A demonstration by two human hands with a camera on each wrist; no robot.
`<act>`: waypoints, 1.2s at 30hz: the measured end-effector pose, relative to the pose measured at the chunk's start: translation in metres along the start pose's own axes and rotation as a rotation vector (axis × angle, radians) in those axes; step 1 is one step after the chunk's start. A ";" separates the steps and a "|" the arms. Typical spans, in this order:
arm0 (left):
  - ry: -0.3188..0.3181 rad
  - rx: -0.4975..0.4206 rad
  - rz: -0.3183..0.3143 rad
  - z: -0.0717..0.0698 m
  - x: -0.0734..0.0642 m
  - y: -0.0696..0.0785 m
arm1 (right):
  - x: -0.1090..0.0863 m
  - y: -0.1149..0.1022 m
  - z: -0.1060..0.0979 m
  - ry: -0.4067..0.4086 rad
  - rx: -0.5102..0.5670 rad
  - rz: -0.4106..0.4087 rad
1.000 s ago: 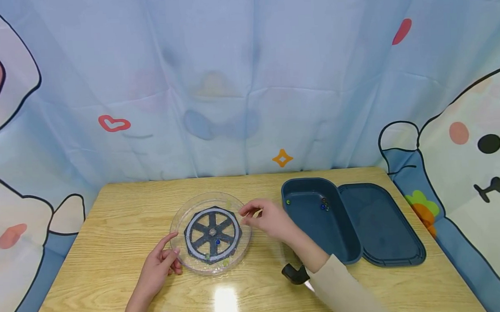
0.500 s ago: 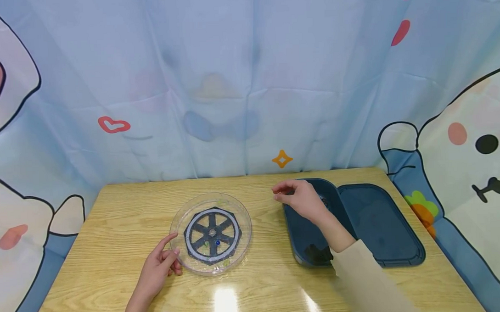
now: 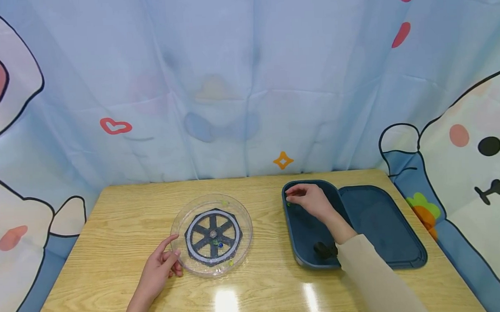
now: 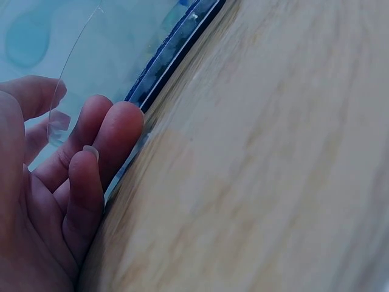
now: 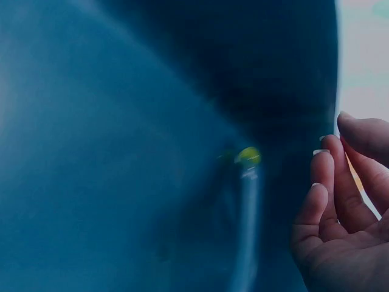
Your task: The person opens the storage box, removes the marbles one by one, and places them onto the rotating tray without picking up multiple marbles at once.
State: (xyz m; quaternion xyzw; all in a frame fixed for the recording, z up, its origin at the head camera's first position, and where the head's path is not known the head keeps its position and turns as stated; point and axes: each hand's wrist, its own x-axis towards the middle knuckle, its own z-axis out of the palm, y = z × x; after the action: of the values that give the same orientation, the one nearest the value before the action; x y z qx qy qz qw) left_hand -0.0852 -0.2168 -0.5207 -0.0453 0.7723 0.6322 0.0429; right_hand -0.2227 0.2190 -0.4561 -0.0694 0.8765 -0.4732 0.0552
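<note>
My left hand [image 3: 158,265] holds the near-left rim of a round clear plastic dish [image 3: 248,248], with index finger and thumb at the rim and the other fingers against its side. A dark six-spoked wheel shape with a pale ring [image 3: 212,212] shows in the dish. A blue marble [image 3: 221,245] and a green marble [image 3: 215,242] lie near its hub, and yellow-green ones [image 3: 231,263] nearer the edge. My right hand [image 3: 313,200] is over the far-left corner of a dark blue box [image 3: 306,232], fingers bent and apart from the thumb. Close by is a yellow-green marble [image 5: 248,156].
The box's blue lid [image 3: 382,225] lies flat to its right, right against it. All stands on a wooden table [image 3: 124,215]. A printed blue curtain [image 3: 247,82] hangs behind the table's far edge.
My right hand has moved right, from the dish's rim to over the box. Marbles in the dish have shifted, a green one toward the hub. My left hand has stayed at the rim.
</note>
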 end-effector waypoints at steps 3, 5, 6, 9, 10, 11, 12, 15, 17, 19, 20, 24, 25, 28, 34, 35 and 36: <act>0.000 -0.002 0.007 0.001 -0.001 0.000 | 0.003 0.009 0.002 -0.001 -0.017 0.014; 0.004 -0.002 0.016 0.001 -0.001 0.000 | 0.006 0.013 0.003 -0.009 -0.024 0.011; 0.006 -0.002 0.016 0.001 -0.002 0.000 | 0.007 0.015 0.004 -0.013 -0.033 0.011; 0.006 -0.007 0.019 0.001 -0.002 0.001 | 0.011 0.022 0.007 -0.030 -0.071 0.016; 0.003 -0.007 0.017 0.001 -0.002 0.001 | 0.011 0.023 0.008 -0.039 -0.082 0.018; 0.002 -0.008 0.013 0.001 -0.002 0.001 | 0.012 0.025 0.009 -0.041 -0.095 0.028; -0.001 -0.003 0.008 0.001 -0.002 0.002 | 0.012 0.026 0.010 -0.045 -0.106 0.032; -0.005 -0.003 -0.003 0.000 -0.002 0.004 | 0.013 0.025 0.013 -0.053 -0.116 0.046; -0.005 0.002 0.001 0.000 -0.002 0.005 | 0.013 0.024 0.014 -0.048 -0.123 0.060; -0.004 -0.002 0.006 0.000 -0.002 0.004 | 0.013 0.024 0.015 -0.045 -0.133 0.069; -0.003 0.000 0.011 0.000 -0.002 0.004 | 0.013 0.024 0.015 -0.042 -0.137 0.076; 0.000 0.001 0.019 0.000 -0.002 0.003 | 0.013 0.024 0.015 -0.037 -0.151 0.093; -0.001 0.007 0.023 0.000 -0.001 0.003 | 0.013 0.025 0.015 -0.033 -0.152 0.099; -0.001 0.013 0.040 0.001 -0.002 0.002 | 0.013 0.025 0.014 -0.030 -0.165 0.092; -0.005 0.002 0.045 0.000 -0.002 0.002 | 0.012 0.024 0.014 -0.018 -0.193 0.088; -0.007 -0.004 0.034 0.000 -0.002 0.002 | 0.012 0.023 0.014 -0.016 -0.192 0.089; -0.009 -0.010 0.029 0.000 -0.002 0.003 | 0.012 0.022 0.013 -0.014 -0.191 0.091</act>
State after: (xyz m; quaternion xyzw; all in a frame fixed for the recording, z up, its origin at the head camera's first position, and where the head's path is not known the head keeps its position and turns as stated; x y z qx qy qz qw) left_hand -0.0831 -0.2160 -0.5180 -0.0315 0.7696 0.6367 0.0368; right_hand -0.2334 0.2179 -0.4823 -0.0379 0.9195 -0.3839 0.0760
